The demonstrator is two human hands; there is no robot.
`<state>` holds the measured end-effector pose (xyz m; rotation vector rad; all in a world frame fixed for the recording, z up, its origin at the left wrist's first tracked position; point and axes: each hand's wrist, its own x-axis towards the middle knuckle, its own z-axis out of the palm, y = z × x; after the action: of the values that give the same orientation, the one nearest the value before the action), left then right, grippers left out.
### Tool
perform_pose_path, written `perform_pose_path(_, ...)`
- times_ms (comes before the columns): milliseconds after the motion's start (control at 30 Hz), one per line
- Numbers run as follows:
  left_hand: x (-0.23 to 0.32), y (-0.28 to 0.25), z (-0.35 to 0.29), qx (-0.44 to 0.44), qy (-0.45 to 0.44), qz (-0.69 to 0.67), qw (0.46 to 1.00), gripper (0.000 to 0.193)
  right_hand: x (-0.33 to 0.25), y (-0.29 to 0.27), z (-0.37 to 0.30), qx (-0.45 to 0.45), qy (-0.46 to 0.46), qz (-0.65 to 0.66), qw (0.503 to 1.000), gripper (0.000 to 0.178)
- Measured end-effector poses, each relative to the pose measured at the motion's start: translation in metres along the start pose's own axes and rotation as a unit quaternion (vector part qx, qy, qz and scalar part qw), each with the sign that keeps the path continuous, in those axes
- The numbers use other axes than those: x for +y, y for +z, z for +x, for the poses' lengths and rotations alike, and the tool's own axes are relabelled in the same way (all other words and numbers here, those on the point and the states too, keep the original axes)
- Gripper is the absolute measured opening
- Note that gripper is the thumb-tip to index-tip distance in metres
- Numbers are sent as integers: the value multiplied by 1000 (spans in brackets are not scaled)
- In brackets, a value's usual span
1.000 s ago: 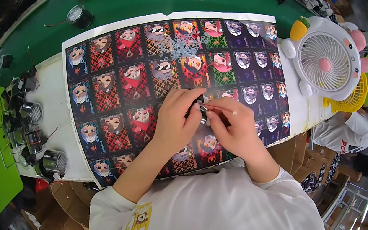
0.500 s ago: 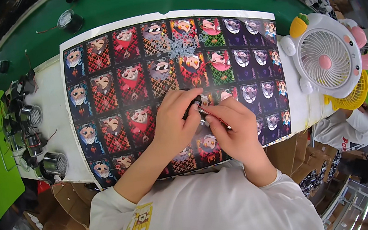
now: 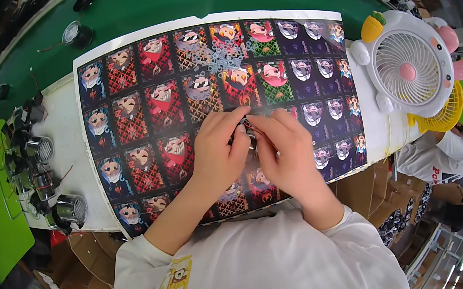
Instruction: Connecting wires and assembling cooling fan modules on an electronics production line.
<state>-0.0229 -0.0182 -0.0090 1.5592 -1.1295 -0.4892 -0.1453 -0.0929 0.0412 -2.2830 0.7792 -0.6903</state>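
Both my hands meet over the printed sheet (image 3: 144,112), close to its middle. My left hand (image 3: 217,149) is closed around a small black and chrome lamp (image 3: 252,141), mostly hidden by my fingers. My right hand (image 3: 283,144) is closed in a pinch at the lamp's top, where its thin wire seems to run; the fingertips hide the exact grip. Beyond my hands, a loose pile of small clear rings (image 3: 224,57) lies on the sheet.
At left, several black and chrome lamps (image 3: 70,209) with wires crowd the white table (image 3: 75,146). Another lamp (image 3: 77,34) sits on the green surface (image 3: 156,3) behind. A white fan (image 3: 407,68) stands at right, beside a yellow basket (image 3: 444,112). Another person (image 3: 438,156) is beyond.
My right hand has shifted slightly up and left, its fingertips now against the lamp's top. The red and black wire seen along its fingers is now mostly hidden.
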Motion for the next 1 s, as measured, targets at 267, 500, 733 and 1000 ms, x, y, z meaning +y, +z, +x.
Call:
perform_pose_path(267, 0, -4, 1, -23, -28, -16, 999, 25, 11, -33, 40, -188, -2, 49, 981, 15)
perform_pose_path(500, 10, -26, -18, 25, -183, -179, 966, 34, 57, -30, 30, -136, 103, -106, 980, 24)
perform_pose_path(733, 23, -61, -30, 4, -76, -103, 992, 27, 45, -6, 47, -58, -103, -154, 981, 20)
perform_pose_path(1000, 47, -72, -21, -30, 192, 13, 981, 28, 60, 55, 86, -57, -169, -181, 967, 11)
